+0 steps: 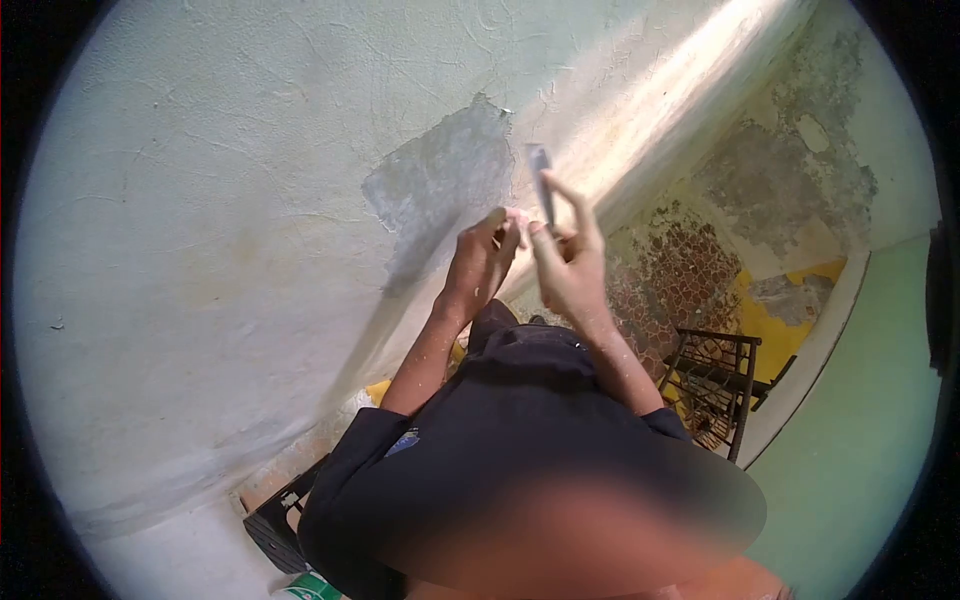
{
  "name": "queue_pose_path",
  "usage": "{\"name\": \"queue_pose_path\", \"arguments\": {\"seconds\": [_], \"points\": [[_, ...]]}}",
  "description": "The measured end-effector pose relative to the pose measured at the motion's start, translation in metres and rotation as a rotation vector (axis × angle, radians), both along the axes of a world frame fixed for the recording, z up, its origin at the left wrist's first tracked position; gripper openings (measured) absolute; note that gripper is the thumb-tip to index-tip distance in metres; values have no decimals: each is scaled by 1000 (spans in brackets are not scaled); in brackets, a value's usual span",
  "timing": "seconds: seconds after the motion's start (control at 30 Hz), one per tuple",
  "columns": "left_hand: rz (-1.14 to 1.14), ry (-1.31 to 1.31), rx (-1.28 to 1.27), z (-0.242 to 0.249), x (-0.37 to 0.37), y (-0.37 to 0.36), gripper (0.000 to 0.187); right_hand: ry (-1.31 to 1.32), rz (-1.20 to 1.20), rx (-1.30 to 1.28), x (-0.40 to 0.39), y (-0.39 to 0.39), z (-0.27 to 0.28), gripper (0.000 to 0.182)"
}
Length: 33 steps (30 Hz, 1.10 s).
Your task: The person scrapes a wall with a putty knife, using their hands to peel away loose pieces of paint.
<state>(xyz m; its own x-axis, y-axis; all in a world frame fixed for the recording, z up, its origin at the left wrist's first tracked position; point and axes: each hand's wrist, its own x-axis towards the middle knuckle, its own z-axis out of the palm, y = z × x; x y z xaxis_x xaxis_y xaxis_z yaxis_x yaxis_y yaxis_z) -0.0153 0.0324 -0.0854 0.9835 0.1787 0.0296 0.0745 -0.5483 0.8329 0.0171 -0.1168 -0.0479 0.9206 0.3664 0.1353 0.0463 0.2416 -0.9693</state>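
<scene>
My right hand (572, 265) is closed around a narrow, flat grey scraper (540, 170), its wide end pointing up. Motion blurs the tool a little. Close beside it, my left hand (483, 262) has its fingertips pinched together near a small pinkish-white bit (516, 214), too small to name. Both hands are in front of the wall (250, 200), near a bare grey patch (450, 165) where the paint is gone. Pale flecks dot both forearms.
A dark metal rack (712, 375) stands at the lower right by a green wall (850, 400). Brown patterned flooring (680, 270) lies below. A black crate (270, 530) and a green-and-white container (308, 588) sit at the lower left. More peeled plaster (780, 180) marks the far wall.
</scene>
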Motion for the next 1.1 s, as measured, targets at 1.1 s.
{"name": "queue_pose_path", "arguments": {"seconds": [1.1], "points": [[153,-500,39,139,113,-40,25,-431,-282,-174,97,24,52,68]]}}
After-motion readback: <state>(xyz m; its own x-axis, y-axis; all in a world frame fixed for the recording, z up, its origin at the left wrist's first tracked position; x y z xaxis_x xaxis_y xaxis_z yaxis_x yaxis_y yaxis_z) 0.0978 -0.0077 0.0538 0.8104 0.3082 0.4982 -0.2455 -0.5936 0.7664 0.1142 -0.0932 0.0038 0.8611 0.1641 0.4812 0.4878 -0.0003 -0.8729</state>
